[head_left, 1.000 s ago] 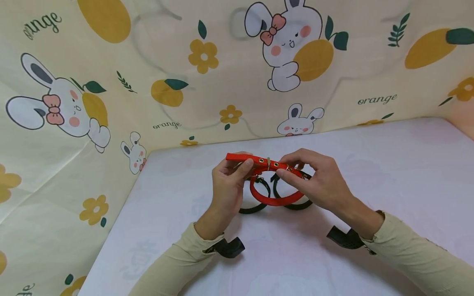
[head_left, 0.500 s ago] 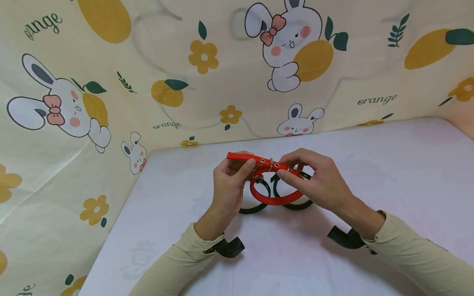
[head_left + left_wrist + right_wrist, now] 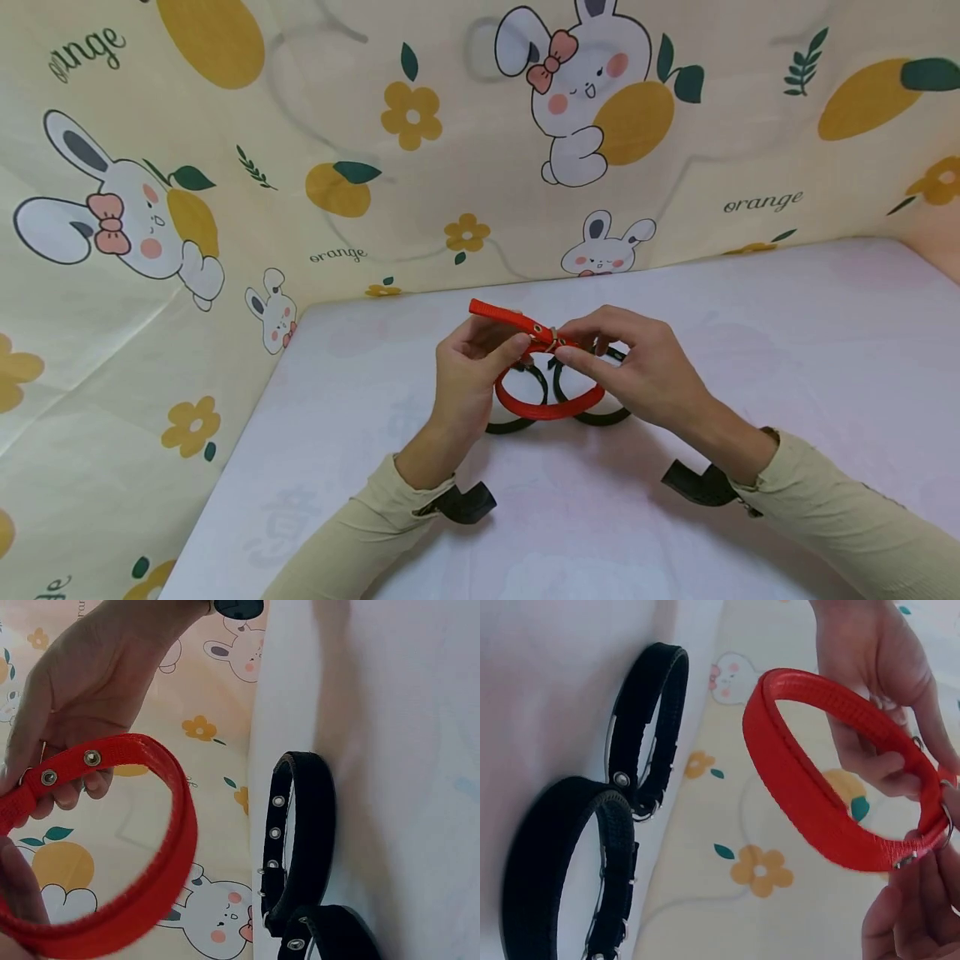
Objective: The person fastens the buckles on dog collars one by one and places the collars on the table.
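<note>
Both hands hold a red collar (image 3: 546, 412) up over the table, its loop hanging below the fingers. My left hand (image 3: 472, 358) pinches the strap between thumb and fingers, left of the metal buckle (image 3: 553, 338). Right of the buckle, the thumb and fingers of my right hand (image 3: 648, 358) pinch the band. The free strap end (image 3: 483, 309) sticks out up and left past my left hand. Metal eyelets (image 3: 92, 757) line the red strap in the left wrist view. In the right wrist view, the loop of the red collar (image 3: 802, 802) is rounded and fastened at the hands.
Two black collars, the left one (image 3: 513, 427) and the right one (image 3: 603, 419), stand on edge on the white table (image 3: 570, 517) behind the red loop. A printed cloth (image 3: 420, 192) with rabbits and oranges rises behind the table.
The red collar has shifted slightly left, and its free strap end has tilted upward. My left hand's thumb has moved right along the strap, closer to the buckle and my right hand.
</note>
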Demonstrator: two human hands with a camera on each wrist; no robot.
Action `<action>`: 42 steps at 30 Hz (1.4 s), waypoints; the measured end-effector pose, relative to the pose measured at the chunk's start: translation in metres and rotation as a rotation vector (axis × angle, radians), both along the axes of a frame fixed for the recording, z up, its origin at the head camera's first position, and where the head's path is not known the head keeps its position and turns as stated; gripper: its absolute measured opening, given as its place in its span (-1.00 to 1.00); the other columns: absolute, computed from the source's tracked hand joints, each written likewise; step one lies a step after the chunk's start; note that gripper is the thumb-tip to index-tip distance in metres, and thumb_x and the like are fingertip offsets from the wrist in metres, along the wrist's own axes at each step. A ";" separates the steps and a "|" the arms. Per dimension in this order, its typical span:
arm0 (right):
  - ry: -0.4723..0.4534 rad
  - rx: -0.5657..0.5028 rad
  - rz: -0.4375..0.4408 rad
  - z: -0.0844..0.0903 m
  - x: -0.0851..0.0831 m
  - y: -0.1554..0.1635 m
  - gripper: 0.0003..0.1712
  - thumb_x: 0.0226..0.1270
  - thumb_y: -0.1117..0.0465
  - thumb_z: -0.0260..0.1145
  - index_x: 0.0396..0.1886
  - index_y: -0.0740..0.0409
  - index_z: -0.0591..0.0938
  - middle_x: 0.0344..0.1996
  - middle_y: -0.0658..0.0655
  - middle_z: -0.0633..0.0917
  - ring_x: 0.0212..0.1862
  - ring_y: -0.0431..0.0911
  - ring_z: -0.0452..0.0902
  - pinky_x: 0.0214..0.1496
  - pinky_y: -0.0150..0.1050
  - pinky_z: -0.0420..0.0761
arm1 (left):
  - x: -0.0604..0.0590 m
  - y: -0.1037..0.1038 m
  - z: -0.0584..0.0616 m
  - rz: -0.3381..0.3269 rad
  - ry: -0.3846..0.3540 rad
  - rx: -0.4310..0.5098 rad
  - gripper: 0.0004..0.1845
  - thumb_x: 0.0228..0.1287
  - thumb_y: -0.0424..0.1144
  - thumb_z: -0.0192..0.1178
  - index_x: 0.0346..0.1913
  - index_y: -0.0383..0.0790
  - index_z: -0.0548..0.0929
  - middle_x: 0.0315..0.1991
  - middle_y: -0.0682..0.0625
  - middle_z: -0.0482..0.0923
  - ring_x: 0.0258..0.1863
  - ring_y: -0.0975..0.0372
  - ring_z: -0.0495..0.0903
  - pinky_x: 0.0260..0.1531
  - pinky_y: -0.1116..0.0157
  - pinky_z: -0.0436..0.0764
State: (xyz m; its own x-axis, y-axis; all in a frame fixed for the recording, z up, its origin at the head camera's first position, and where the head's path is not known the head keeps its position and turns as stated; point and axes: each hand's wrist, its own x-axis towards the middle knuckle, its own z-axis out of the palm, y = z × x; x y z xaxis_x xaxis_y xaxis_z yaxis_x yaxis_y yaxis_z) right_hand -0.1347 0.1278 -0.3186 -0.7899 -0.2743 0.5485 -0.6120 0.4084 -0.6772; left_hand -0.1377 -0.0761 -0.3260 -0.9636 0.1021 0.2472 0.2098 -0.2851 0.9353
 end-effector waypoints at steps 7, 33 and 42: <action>-0.029 -0.052 -0.041 0.003 0.001 0.002 -0.80 0.27 0.26 0.44 -0.11 0.04 0.73 -0.30 -0.09 0.73 -0.31 -0.30 0.65 -0.26 -0.46 0.55 | -0.001 0.000 -0.001 -0.014 0.009 -0.087 -0.62 0.24 -0.46 0.33 0.12 -0.38 0.58 -0.12 0.11 0.71 -0.10 0.20 0.67 -0.09 0.35 0.69; -0.160 -0.098 -0.034 0.004 0.001 0.003 -0.84 0.33 0.17 0.40 -0.11 -0.02 0.72 -0.31 -0.02 0.76 -0.29 -0.21 0.70 -0.29 -0.36 0.49 | 0.000 0.002 -0.004 0.020 0.139 -0.234 -0.74 0.33 -0.38 0.26 0.04 -0.39 0.71 -0.05 -0.04 0.56 -0.29 0.24 0.56 -0.30 0.44 0.59; -0.134 -0.087 -0.024 0.001 0.000 0.001 -0.82 0.32 0.20 0.41 -0.10 0.01 0.72 -0.28 -0.08 0.72 -0.28 -0.24 0.66 -0.25 -0.43 0.57 | 0.001 0.003 -0.005 0.025 0.158 -0.250 -0.73 0.36 -0.43 0.21 0.07 -0.42 0.68 -0.05 -0.06 0.53 -0.14 0.27 0.57 -0.14 0.39 0.65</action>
State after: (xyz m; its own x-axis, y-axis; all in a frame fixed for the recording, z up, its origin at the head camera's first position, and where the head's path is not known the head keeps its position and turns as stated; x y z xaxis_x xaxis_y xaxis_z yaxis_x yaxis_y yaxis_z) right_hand -0.1350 0.1288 -0.3176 -0.8634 -0.2103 0.4586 -0.5045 0.3583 -0.7856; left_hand -0.1363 -0.0731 -0.3311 -0.9183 0.1550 0.3642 0.3621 -0.0429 0.9312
